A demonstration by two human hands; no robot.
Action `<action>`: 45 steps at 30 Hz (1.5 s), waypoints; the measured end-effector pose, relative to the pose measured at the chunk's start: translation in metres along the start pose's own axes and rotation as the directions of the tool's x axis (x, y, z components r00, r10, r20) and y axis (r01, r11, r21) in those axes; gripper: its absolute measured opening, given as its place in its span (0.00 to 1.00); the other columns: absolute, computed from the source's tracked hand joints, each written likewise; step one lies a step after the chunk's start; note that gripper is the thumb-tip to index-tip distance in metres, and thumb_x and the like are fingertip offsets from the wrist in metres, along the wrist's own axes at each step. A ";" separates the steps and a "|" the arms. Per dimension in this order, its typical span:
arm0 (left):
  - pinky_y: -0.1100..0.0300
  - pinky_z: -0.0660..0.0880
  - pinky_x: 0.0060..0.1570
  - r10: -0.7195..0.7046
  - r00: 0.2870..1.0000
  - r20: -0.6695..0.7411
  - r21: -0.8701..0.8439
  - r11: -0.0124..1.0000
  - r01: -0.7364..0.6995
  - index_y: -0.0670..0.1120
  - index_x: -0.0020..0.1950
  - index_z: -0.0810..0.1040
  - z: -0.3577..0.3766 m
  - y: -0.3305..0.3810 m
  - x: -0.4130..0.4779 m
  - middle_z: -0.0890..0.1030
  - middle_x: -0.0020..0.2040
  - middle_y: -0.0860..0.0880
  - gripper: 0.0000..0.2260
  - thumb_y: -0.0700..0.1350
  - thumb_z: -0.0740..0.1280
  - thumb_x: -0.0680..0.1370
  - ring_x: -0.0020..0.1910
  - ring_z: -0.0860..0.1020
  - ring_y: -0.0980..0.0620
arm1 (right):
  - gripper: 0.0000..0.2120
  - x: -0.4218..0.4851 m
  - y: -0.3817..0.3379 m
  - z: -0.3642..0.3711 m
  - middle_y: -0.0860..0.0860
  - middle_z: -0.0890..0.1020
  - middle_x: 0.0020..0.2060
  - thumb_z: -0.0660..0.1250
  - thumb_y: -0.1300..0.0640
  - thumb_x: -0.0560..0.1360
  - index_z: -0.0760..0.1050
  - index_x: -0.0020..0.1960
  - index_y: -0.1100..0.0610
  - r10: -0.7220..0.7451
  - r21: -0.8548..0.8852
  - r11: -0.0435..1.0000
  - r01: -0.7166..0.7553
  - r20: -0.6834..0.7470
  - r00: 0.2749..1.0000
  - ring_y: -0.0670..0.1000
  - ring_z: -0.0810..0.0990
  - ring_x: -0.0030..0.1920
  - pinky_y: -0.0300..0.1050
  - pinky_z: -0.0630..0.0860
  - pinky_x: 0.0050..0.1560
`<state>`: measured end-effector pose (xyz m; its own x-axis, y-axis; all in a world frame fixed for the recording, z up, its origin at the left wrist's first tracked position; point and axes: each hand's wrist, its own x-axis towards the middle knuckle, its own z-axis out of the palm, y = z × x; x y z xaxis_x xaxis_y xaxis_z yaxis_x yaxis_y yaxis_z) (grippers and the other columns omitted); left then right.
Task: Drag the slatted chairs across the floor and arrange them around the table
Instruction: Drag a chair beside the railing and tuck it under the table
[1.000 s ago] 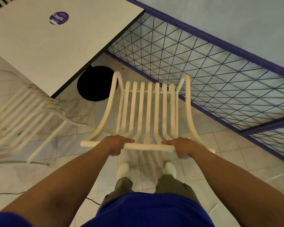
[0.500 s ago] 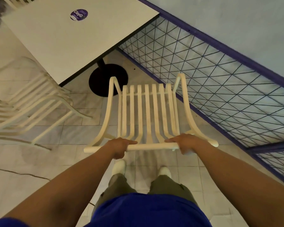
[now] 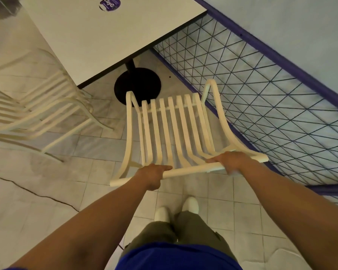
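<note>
A cream slatted chair [image 3: 174, 131] stands in front of me, its seat pointing towards the table. My left hand [image 3: 151, 175] and my right hand [image 3: 230, 162] both grip the chair's top back rail. The white square table [image 3: 98, 41] fills the upper left, on a black pedestal with a round base [image 3: 138, 85]. The chair's front edge overlaps the base in view. A second slatted chair [image 3: 37, 112] stands at the left, its seat tucked partly under the table's left side.
A purple-framed wire-mesh railing [image 3: 261, 106] runs diagonally close along the chair's right side. A thin black cable [image 3: 37, 194] lies on the tiled floor at lower left. My feet in white shoes [image 3: 176, 210] stand just behind the chair.
The chair has turned a little counter-clockwise, its right end now further from me. The table and its base sit further right in view. My grip on the rail is unchanged.
</note>
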<state>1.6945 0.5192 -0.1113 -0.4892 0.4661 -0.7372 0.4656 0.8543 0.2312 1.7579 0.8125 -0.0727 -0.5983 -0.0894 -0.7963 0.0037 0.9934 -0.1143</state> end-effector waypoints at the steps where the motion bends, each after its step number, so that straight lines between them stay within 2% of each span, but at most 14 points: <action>1: 0.49 0.77 0.60 0.000 1.000 0.004 0.006 1.000 0.000 0.64 0.80 0.59 -0.001 0.000 0.000 0.76 0.65 0.47 0.36 0.37 0.66 0.78 0.58 0.78 0.46 | 0.36 0.000 -0.001 0.001 0.51 0.79 0.60 0.66 0.65 0.76 0.62 0.75 0.35 0.011 -0.006 1.000 -0.011 -0.005 1.000 0.54 0.80 0.56 0.52 0.78 0.56; 6: 0.49 0.77 0.60 0.008 1.000 0.010 0.022 1.000 -0.008 0.63 0.80 0.59 -0.001 0.001 -0.001 0.76 0.64 0.47 0.35 0.37 0.67 0.79 0.58 0.78 0.46 | 0.38 0.002 -0.003 0.009 0.51 0.78 0.64 0.68 0.59 0.77 0.57 0.78 0.34 0.127 -0.003 0.992 -0.127 -0.050 0.991 0.55 0.80 0.58 0.51 0.77 0.56; 11: 0.48 0.78 0.59 0.003 1.000 -0.020 0.018 1.000 -0.003 0.64 0.79 0.60 0.001 -0.001 0.000 0.77 0.63 0.48 0.34 0.40 0.67 0.79 0.57 0.79 0.46 | 0.38 0.002 -0.007 0.014 0.52 0.77 0.67 0.68 0.60 0.77 0.56 0.79 0.38 0.160 0.007 0.987 -0.160 -0.095 0.983 0.55 0.79 0.60 0.52 0.76 0.59; 17: 0.48 0.77 0.60 -0.038 0.999 -0.012 0.016 0.999 0.038 0.66 0.78 0.60 -0.002 0.004 -0.002 0.76 0.63 0.49 0.34 0.40 0.67 0.79 0.58 0.78 0.46 | 0.36 0.005 0.007 0.013 0.51 0.78 0.66 0.71 0.59 0.75 0.62 0.76 0.38 0.071 0.062 0.996 -0.067 -0.063 0.996 0.55 0.79 0.60 0.51 0.76 0.60; 20: 0.47 0.75 0.63 -0.071 0.997 0.007 0.003 0.998 0.070 0.67 0.79 0.58 -0.002 0.007 -0.002 0.75 0.66 0.49 0.36 0.38 0.66 0.79 0.61 0.76 0.46 | 0.39 0.008 0.015 0.009 0.52 0.77 0.65 0.70 0.63 0.76 0.59 0.78 0.36 0.007 0.078 0.997 -0.004 -0.033 0.999 0.55 0.78 0.60 0.48 0.75 0.57; 23: 0.48 0.75 0.63 -0.095 0.995 0.006 0.000 0.995 0.095 0.67 0.79 0.58 -0.004 0.011 -0.004 0.74 0.67 0.48 0.36 0.38 0.66 0.79 0.62 0.76 0.46 | 0.42 0.010 0.019 0.010 0.53 0.77 0.64 0.68 0.66 0.76 0.56 0.77 0.32 -0.060 0.041 0.997 0.061 -0.018 0.998 0.55 0.79 0.57 0.50 0.77 0.57; 26: 0.51 0.74 0.64 -0.130 0.991 0.017 -0.019 0.991 0.130 0.67 0.79 0.58 -0.006 0.019 -0.006 0.73 0.68 0.48 0.36 0.37 0.65 0.80 0.64 0.76 0.46 | 0.39 0.011 0.027 0.009 0.53 0.76 0.63 0.65 0.64 0.78 0.57 0.77 0.33 -0.111 0.021 0.994 0.111 -0.015 0.994 0.56 0.79 0.56 0.50 0.77 0.56; 31: 0.51 0.74 0.63 -0.161 0.987 0.020 -0.052 0.985 0.162 0.68 0.79 0.57 -0.003 0.046 0.000 0.74 0.69 0.47 0.36 0.37 0.64 0.80 0.63 0.76 0.46 | 0.41 0.009 0.053 0.003 0.54 0.77 0.61 0.65 0.66 0.77 0.56 0.77 0.33 -0.130 -0.040 0.991 0.131 0.003 0.991 0.56 0.79 0.55 0.51 0.77 0.55; 36: 0.52 0.74 0.62 -0.175 0.985 0.007 -0.093 0.980 0.175 0.66 0.80 0.56 0.000 0.079 0.011 0.74 0.68 0.47 0.36 0.37 0.65 0.80 0.62 0.76 0.46 | 0.41 0.006 0.085 -0.004 0.53 0.77 0.59 0.64 0.66 0.77 0.55 0.78 0.33 -0.136 -0.079 0.987 0.137 0.015 0.991 0.53 0.76 0.48 0.48 0.75 0.49; 40: 0.53 0.74 0.62 -0.185 0.983 -0.017 -0.126 0.975 0.181 0.64 0.80 0.57 0.000 0.106 0.022 0.74 0.69 0.47 0.36 0.36 0.65 0.80 0.63 0.75 0.46 | 0.41 0.004 0.112 -0.013 0.53 0.77 0.59 0.64 0.67 0.77 0.55 0.78 0.33 -0.149 -0.110 0.982 0.151 0.021 0.989 0.53 0.78 0.51 0.48 0.76 0.51; 45: 0.52 0.75 0.62 -0.223 0.974 -0.047 -0.181 0.961 0.211 0.64 0.80 0.59 0.000 0.141 0.035 0.75 0.67 0.48 0.35 0.36 0.66 0.80 0.60 0.76 0.47 | 0.41 0.002 0.145 -0.027 0.53 0.77 0.58 0.64 0.66 0.77 0.55 0.78 0.33 -0.159 -0.153 0.974 0.165 0.052 0.986 0.51 0.74 0.46 0.45 0.72 0.46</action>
<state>1.7429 0.6564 -0.1041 -0.6146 0.2744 -0.7396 0.2103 0.9606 0.1816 1.7356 0.9588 -0.0749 -0.5487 -0.2495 -0.7979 -0.2179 0.9641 -0.1517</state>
